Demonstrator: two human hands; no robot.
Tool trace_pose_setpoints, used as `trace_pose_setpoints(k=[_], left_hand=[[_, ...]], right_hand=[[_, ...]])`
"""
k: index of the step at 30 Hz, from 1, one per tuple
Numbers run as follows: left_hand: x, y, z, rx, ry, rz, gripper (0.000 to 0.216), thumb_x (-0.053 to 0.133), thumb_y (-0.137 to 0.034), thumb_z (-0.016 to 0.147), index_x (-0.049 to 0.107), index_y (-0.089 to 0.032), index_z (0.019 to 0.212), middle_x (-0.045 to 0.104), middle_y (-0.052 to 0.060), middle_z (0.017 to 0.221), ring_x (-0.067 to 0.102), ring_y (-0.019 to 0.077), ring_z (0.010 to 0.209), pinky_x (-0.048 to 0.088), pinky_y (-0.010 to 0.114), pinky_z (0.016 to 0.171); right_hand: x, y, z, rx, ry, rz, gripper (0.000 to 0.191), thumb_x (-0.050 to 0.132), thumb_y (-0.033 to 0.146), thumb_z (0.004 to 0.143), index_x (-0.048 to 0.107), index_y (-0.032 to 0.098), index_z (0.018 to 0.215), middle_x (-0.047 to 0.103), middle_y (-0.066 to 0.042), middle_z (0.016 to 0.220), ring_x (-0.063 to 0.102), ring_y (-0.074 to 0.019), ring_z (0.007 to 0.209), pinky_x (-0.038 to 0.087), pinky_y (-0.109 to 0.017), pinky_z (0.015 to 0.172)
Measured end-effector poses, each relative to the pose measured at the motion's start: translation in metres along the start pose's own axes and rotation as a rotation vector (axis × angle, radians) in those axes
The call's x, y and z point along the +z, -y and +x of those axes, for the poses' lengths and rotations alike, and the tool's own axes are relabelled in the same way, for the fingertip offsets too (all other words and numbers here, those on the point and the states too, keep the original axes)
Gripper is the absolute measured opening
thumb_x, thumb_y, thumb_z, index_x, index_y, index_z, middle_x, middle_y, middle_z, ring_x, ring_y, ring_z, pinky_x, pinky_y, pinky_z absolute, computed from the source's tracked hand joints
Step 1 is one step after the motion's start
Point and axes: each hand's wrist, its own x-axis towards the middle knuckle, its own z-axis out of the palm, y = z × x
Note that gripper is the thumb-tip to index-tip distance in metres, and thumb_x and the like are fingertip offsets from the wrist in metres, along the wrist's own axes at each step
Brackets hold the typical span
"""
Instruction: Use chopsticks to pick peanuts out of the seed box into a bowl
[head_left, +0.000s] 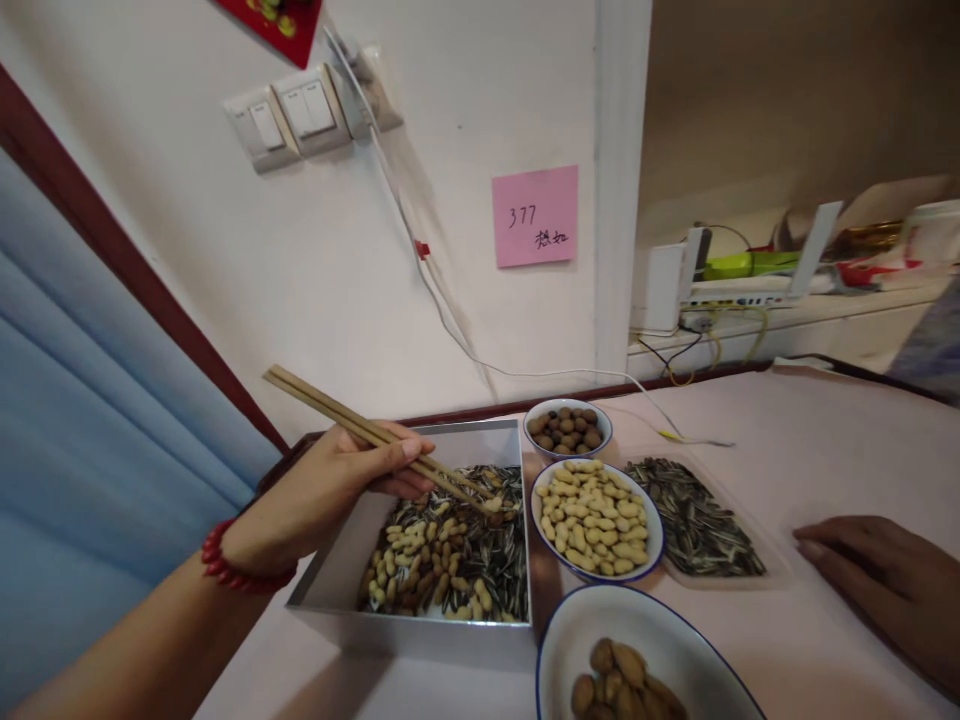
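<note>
White with a blue rim, the near bowl [570, 635] stands at bottom centre on the pale pink worktop [810, 450], cut off by the frame edge, long nuts [619, 680] lying in it. At lower right the right hand [892, 585] rests on the worktop, fingers loosely stretched out towards the left, near a clear tray [776, 578] of striped seeds [694, 520]. From lower left an arm with a red bracelet [240, 575] leads to the left hand [360, 465], which grips a pair of wooden chopsticks [322, 400]. Their tips reach into a grey box [450, 645] just below the frame's centre, among peanuts [405, 545], brown nuts and dark seeds; I cannot tell whether they pinch the pale piece at their ends. Just right of the box, beyond the near bowl, a middle bowl [652, 540] is heaped with peanuts, and behind it a small bowl [568, 404] holds round nuts [566, 430]. Blue curtain [75, 400] fills the left edge. Farther back, a white cable [525, 373] runs up the wall [465, 130] to the upper left, beside switches [281, 120]; a pink note [535, 217] sticks at upper centre, and a white router [739, 300] stands at upper right
</note>
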Motion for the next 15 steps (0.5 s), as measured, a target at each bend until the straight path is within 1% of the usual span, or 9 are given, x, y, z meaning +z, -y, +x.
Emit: trace_pose_setpoints(k=[2,4,7,10,12,15], left_hand=[[0.013,-0.011,0.006,0.058,0.012,-0.025,0.026,0.079,-0.036,0.078,0.074,-0.014,0.09,0.078,0.008,0.083,0.074,0.0203,0.074,0.061,0.028,0.071],[0.031,-0.02,0.014,0.114,0.052,-0.017,0.025,0.077,-0.035,0.079,0.073,-0.014,0.091,0.077,0.008,0.083,0.074,0.0199,0.074,0.061,0.028,0.07],[0.061,-0.026,0.03,0.173,0.123,0.025,0.025,0.075,-0.035,0.081,0.073,-0.013,0.092,0.077,0.008,0.084,0.073,0.0191,0.077,0.06,0.027,0.07],[0.087,-0.024,0.047,0.181,0.158,0.052,0.021,0.072,-0.031,0.083,0.072,-0.012,0.091,0.076,0.008,0.085,0.072,0.0178,0.078,0.059,0.026,0.071],[0.096,-0.02,0.054,0.176,0.171,0.06,0.02,0.071,-0.029,0.084,0.072,-0.011,0.093,0.076,0.009,0.088,0.072,0.0177,0.078,0.059,0.027,0.072],[0.095,-0.017,0.054,0.198,0.186,0.072,0.027,0.072,-0.035,0.083,0.072,-0.011,0.094,0.076,0.009,0.088,0.072,0.0188,0.079,0.059,0.028,0.072]], right_hand=[[-0.007,0.013,0.0,0.027,0.018,0.013,0.051,0.041,0.063,0.08,0.077,0.026,0.084,0.071,-0.01,0.101,0.066,-0.0289,0.097,0.051,-0.05,0.097],[-0.01,0.021,0.0,0.033,0.028,0.019,0.052,0.041,0.062,0.08,0.077,0.024,0.085,0.071,-0.011,0.101,0.066,-0.0285,0.098,0.05,-0.05,0.098],[-0.01,0.021,0.0,0.016,0.024,0.016,0.052,0.042,0.061,0.081,0.076,0.024,0.088,0.071,-0.01,0.102,0.065,-0.0274,0.098,0.05,-0.049,0.098],[-0.007,0.018,0.0,0.004,0.005,0.013,0.051,0.042,0.061,0.082,0.076,0.024,0.089,0.07,-0.01,0.102,0.065,-0.0268,0.098,0.05,-0.048,0.097],[-0.006,0.017,0.0,0.005,0.005,0.009,0.051,0.041,0.061,0.083,0.076,0.024,0.09,0.07,-0.009,0.101,0.065,-0.0263,0.098,0.051,-0.047,0.096],[-0.006,0.018,0.0,0.001,0.013,0.006,0.049,0.042,0.059,0.084,0.075,0.025,0.091,0.07,-0.008,0.102,0.065,-0.026,0.099,0.051,-0.046,0.096]])
